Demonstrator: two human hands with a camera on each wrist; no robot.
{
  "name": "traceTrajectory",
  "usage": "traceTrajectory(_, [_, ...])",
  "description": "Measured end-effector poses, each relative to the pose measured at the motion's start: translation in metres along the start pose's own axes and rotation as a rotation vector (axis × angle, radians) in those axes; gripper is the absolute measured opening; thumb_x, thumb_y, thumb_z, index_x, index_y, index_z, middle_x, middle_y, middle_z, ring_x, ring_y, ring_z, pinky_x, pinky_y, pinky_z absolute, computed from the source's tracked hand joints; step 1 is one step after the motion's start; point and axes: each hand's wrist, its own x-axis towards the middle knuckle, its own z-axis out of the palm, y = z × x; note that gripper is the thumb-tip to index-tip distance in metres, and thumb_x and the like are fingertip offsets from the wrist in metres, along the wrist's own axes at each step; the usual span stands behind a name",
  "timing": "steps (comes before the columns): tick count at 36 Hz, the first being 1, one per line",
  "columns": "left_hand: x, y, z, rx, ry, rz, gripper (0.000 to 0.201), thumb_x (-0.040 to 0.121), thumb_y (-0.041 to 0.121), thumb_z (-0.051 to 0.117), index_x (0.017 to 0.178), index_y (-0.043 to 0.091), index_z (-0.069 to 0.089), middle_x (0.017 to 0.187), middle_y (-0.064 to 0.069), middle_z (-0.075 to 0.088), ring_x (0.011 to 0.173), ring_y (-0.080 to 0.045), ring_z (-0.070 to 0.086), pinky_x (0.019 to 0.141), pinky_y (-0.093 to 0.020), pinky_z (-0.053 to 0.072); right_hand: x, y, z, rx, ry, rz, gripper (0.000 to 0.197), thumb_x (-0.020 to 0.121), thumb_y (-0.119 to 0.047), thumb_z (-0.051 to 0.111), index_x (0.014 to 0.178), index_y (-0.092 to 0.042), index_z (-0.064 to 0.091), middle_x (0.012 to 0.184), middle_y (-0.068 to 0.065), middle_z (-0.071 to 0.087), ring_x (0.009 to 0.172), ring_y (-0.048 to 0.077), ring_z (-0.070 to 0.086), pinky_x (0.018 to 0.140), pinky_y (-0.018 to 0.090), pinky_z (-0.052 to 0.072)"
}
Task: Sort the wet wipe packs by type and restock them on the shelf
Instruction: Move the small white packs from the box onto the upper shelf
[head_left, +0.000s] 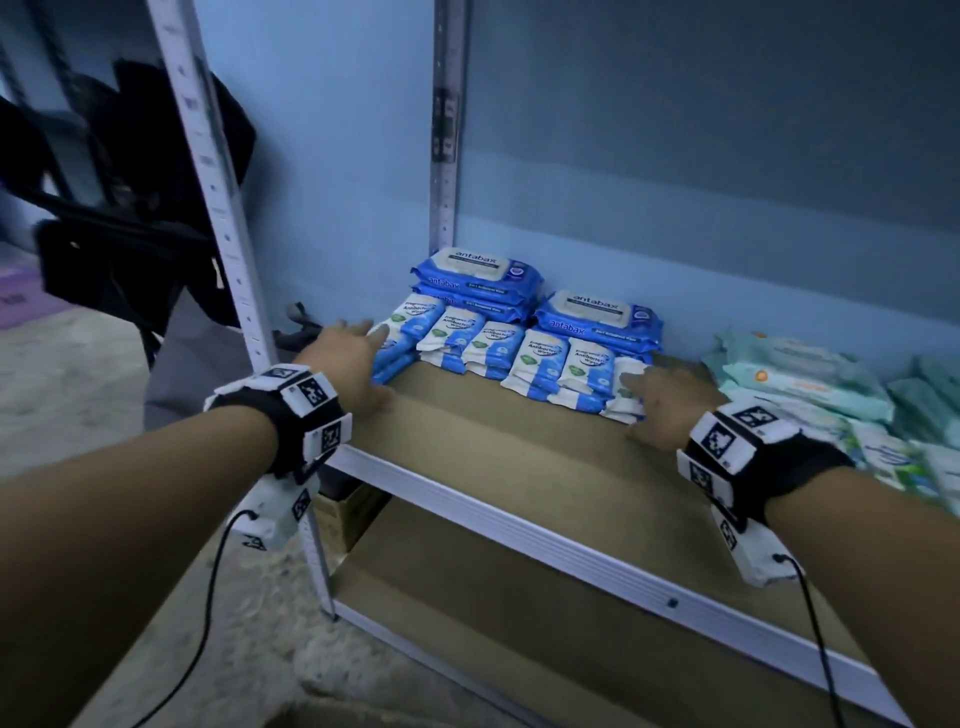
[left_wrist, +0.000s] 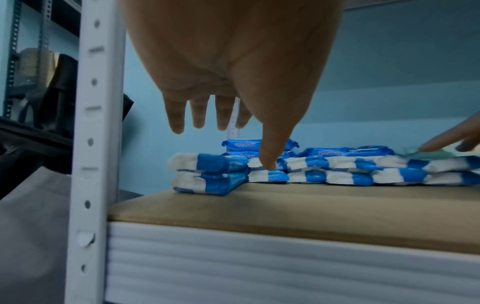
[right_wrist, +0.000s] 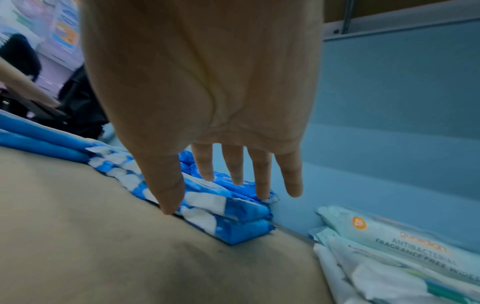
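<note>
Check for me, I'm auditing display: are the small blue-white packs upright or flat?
Flat: small blue-white packs lie stacked two high on the shelf.

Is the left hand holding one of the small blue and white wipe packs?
No, the left hand hangs with straight fingers above the row of small blue and white wipe packs and grips none.

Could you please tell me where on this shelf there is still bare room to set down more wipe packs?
The bare board runs along the front, between the white shelf edge and the blue-and-white small packs. A narrow bare strip lies between the right hand and the pale green packs. The back left corner is crowded with stacked antabax packs.
</note>
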Motion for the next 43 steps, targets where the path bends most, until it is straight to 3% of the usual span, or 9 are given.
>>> traceTrajectory(3, [-0.02,0.004,-0.01,-0.007,0.012,0.07,0.073,0.083,0.044,0.069,0.145,0.018,0.04,0.151,-0.007,0.037,0.132,-0.032,0.039,0.107,-0.044,0.039,-0.021,-0.015,0.0,0.067,-0.03,-0.005,0.049,0.09,-0.032,0.055,0.138,-0.025,0.049,0.137,0.005,0.053,0.122,0.027,0.053,0.101,0.036,0.046])
traceTrajectory(7, [-0.052,0.013,-0.021,-0.033,0.033,0.136,0.062,0.084,0.038,0.067,0.14,0.019,0.049,0.142,-0.004,0.048,0.126,-0.029,0.044,0.103,-0.04,0.042,-0.046,-0.036,-0.003,0.154,-0.03,-0.036,0.045,0.084,-0.034,0.058,0.127,-0.022,0.059,0.125,0.005,0.062,0.113,0.026,0.058,0.095,0.04,0.052])
traceTrajectory(12, [-0.094,0.02,-0.024,-0.006,-0.043,0.172,0.062,0.086,0.038,0.066,0.142,0.024,0.046,0.147,0.0,0.045,0.132,-0.024,0.042,0.107,-0.036,0.039,-0.082,-0.064,-0.009,0.226,-0.043,-0.056,0.04,0.084,-0.031,0.053,0.12,-0.019,0.066,0.119,0.01,0.063,0.104,0.028,0.062,0.09,0.041,0.055])
traceTrajectory(16, [-0.126,0.021,-0.029,0.02,-0.042,0.194,0.056,0.087,0.039,0.063,0.14,0.027,0.047,0.145,0.002,0.047,0.132,-0.021,0.044,0.105,-0.034,0.04,-0.111,-0.086,-0.013,0.262,-0.06,-0.119,0.041,0.095,-0.027,0.05,0.134,-0.02,0.057,0.127,0.012,0.058,0.111,0.028,0.059,0.092,0.04,0.053])
traceTrajectory(23, [-0.178,0.014,-0.028,-0.038,-0.101,0.154,0.05,0.087,0.036,0.065,0.135,0.024,0.053,0.135,-0.002,0.054,0.119,-0.022,0.053,0.093,-0.03,0.043,-0.161,-0.127,-0.004,0.29,0.05,-0.27,0.032,0.09,-0.031,0.056,0.121,-0.025,0.063,0.117,0.003,0.06,0.112,0.028,0.054,0.094,0.04,0.048])
traceTrajectory(28, [-0.208,0.007,-0.008,-0.093,-0.155,0.139,0.05,0.086,0.038,0.067,0.132,0.02,0.056,0.127,-0.003,0.06,0.115,-0.024,0.056,0.094,-0.036,0.048,-0.183,-0.153,0.025,0.314,0.035,-0.334,0.034,0.093,-0.033,0.055,0.125,-0.024,0.06,0.122,0.004,0.056,0.116,0.028,0.05,0.095,0.038,0.045])
traceTrajectory(32, [-0.234,0.001,0.019,-0.164,-0.219,0.08,0.042,0.086,0.038,0.069,0.121,0.018,0.061,0.119,-0.005,0.064,0.103,-0.025,0.06,0.085,-0.036,0.051,-0.199,-0.175,0.061,0.341,-0.035,-0.359,0.035,0.094,-0.033,0.054,0.127,-0.024,0.059,0.128,0.002,0.055,0.118,0.027,0.049,0.097,0.039,0.044])
traceTrajectory(39, [-0.278,-0.011,0.088,-0.332,-0.342,-0.069,0.056,0.088,0.037,0.069,0.139,0.023,0.051,0.142,-0.003,0.052,0.121,-0.023,0.054,0.096,-0.033,0.046,-0.225,-0.211,0.132,0.486,-0.252,-0.291,0.027,0.087,-0.028,0.059,0.111,-0.022,0.069,0.109,0.004,0.064,0.105,0.026,0.061,0.089,0.036,0.052])
traceTrajectory(43, [-0.304,-0.019,0.126,-0.389,-0.408,-0.147,0.048,0.088,0.026,0.068,0.134,0.022,0.056,0.136,-0.005,0.057,0.116,-0.024,0.057,0.092,-0.03,0.047,-0.237,-0.225,0.177,0.562,-0.355,-0.274,0.033,0.089,-0.028,0.064,0.12,-0.02,0.067,0.115,0.003,0.068,0.11,0.022,0.06,0.093,0.026,0.047])
